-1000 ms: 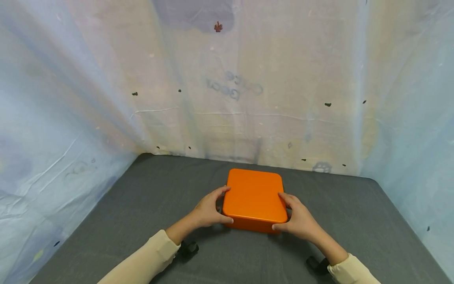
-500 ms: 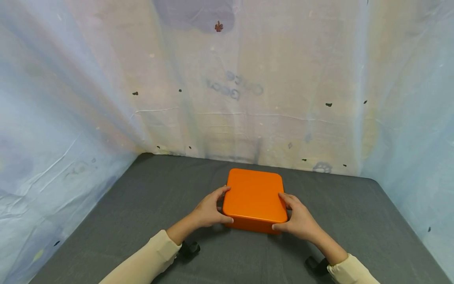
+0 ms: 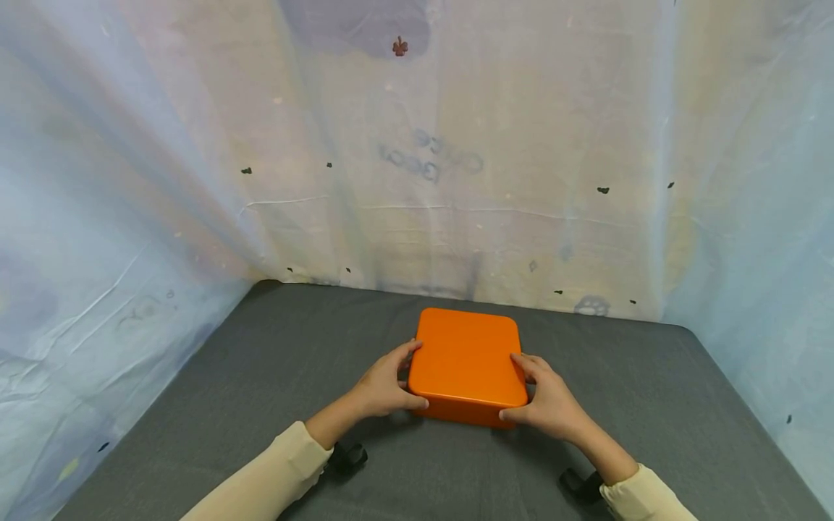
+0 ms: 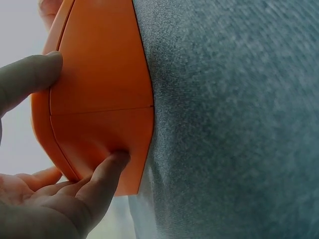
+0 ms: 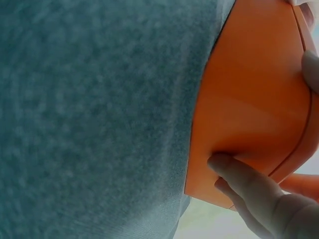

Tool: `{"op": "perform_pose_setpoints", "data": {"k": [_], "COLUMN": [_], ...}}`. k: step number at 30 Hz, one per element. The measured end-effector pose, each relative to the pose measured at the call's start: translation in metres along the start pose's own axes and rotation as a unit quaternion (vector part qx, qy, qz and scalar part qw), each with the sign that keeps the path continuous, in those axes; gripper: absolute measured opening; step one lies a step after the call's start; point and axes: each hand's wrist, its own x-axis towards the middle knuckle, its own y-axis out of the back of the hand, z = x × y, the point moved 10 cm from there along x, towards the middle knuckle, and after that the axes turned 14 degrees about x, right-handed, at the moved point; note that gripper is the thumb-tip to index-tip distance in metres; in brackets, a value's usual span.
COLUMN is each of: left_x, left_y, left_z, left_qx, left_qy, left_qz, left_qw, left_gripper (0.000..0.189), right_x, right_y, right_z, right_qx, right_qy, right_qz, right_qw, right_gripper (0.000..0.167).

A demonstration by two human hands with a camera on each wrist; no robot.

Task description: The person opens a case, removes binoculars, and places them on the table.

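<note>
An orange box (image 3: 468, 358) with rounded corners and a smooth, glossy top sits flat on the grey cloth-covered desk (image 3: 313, 340), towards its far edge and slightly right of centre in the head view. A thin dark line runs along its sides just under the top face, and the left wrist view shows a second line crossing the side down to the cloth. Both hands grip the box from opposite sides: the left hand (image 3: 380, 387) has its thumb at the near left corner and its fingers along the left side, while the right hand (image 3: 552, 405) mirrors it, thumb on the front face near the right corner. Pale cream sleeves (image 3: 267, 474) end above the wrists, with a black device (image 3: 350, 459) beside the left cuff and another black piece (image 3: 578, 486) by the right. Beyond the desk hangs a pale, creased curtain (image 3: 417, 239) with small dark leaf-like marks and faint lettering.
</note>
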Motion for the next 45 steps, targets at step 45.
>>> {"op": "perform_pose_setpoints", "data": {"k": [45], "left_x": [0.0027], "left_y": [0.0017], "left_z": [-0.0022], "left_qx": [0.035], "left_qy": [0.014], "left_qz": [0.015], "left_qw": [0.9992], "left_gripper": [0.099], "right_x": [-0.0005], "right_y": [0.0019], "right_z": [-0.0001], "right_qx": [0.022], "right_qy": [0.022], "right_qz": [0.0], "right_qw": [0.9995], "right_gripper": [0.095]}}
